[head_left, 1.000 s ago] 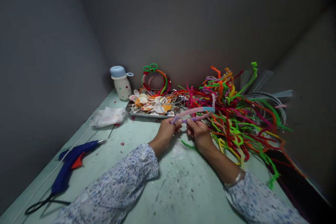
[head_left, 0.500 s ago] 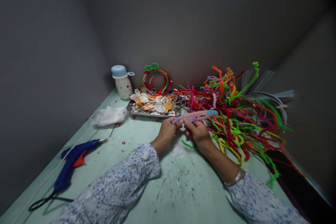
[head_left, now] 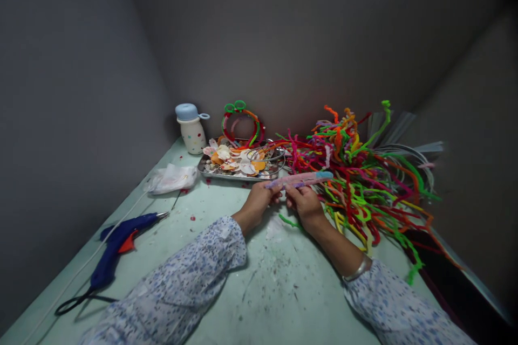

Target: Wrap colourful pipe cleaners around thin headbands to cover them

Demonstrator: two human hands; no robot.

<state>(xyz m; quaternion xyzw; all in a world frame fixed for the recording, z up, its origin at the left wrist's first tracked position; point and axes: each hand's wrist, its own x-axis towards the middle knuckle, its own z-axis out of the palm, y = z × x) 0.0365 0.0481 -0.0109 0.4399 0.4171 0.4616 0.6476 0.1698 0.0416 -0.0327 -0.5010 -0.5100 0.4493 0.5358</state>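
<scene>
Both my hands meet over the middle of the table, pinching a pink, purple and blue fuzzy headband (head_left: 301, 178) that looks wrapped in pipe cleaners. My left hand (head_left: 259, 205) is closed on its purple end. Close beside it, my right hand (head_left: 306, 206) grips the near part, fingertips almost touching the left ones. The band's blue part points right, towards a heap of colourful pipe cleaners (head_left: 360, 188). Just below my fingers a short green pipe cleaner (head_left: 288, 221) lies on the table.
A metal tray (head_left: 238, 177) of flower-shaped cutouts stands behind my hands, with finished-looking headbands (head_left: 259, 124) upright at its back. A bottle (head_left: 192, 132) and a plastic bag (head_left: 172, 179) are at left. A blue glue gun (head_left: 117, 250) with a cord lies nearer, on the green table (head_left: 275, 291).
The two sides of the fuzzy headband appear closer together. My hands stay nearly in place, and the whole view has shifted slightly.
</scene>
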